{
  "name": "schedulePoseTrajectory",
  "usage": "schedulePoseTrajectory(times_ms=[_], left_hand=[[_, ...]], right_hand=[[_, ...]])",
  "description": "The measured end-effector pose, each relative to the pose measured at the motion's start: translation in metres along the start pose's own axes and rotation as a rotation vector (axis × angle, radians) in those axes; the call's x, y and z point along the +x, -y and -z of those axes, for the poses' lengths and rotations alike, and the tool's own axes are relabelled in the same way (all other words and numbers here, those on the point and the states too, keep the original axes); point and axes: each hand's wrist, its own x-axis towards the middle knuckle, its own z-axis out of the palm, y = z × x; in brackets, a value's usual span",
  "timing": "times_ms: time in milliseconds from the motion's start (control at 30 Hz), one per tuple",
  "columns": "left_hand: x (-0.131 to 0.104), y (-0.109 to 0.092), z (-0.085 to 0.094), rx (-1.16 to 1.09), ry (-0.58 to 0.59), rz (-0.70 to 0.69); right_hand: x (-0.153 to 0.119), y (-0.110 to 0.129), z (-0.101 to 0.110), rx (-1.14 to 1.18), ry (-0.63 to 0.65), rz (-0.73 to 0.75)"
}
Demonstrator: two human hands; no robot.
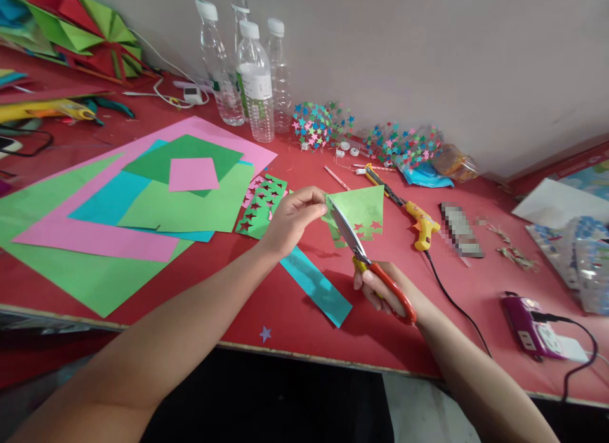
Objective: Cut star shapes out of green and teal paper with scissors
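My right hand (pixel 380 284) grips scissors (pixel 349 230) with red and yellow handles, the blades pointing up and left. Close to the blade tips, the fingers of my left hand (pixel 299 214) pinch what looks like a small green piece of paper, mostly hidden by the fingertips. Behind the blades is a light green sheet (pixel 364 205) with star-shaped holes along its lower edge. A teal paper strip (pixel 318 287) lies below my left hand. To its left are green star-punched pieces (pixel 259 208). One loose purple star (pixel 265 334) rests by the table's front edge.
Coloured paper sheets (pixel 95 265) overlap at left. Plastic bottles (pixel 257 87) and star-covered balls (pixel 314 122) stand along the wall. On the right are a cutter knife (pixel 380 183), a yellow glue gun (pixel 421 224) with its cord, a blurred-out dark object (pixel 460 230) and a purple power socket (pixel 530 325).
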Motion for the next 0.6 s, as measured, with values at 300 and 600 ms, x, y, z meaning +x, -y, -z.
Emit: schedulePoseTrajectory(times_ms=[300,600], left_hand=[[0.0024,-0.0025,0.0049,0.008,0.032,0.031],[0.0029,-0.0056,0.0044,0.005,0.033,0.03]], right_hand=[[-0.0007,0.0041,0.0021,-0.021,-0.014,0.0],[-0.0013,0.001,-0.0026,-0.009,-0.075,-0.056]])
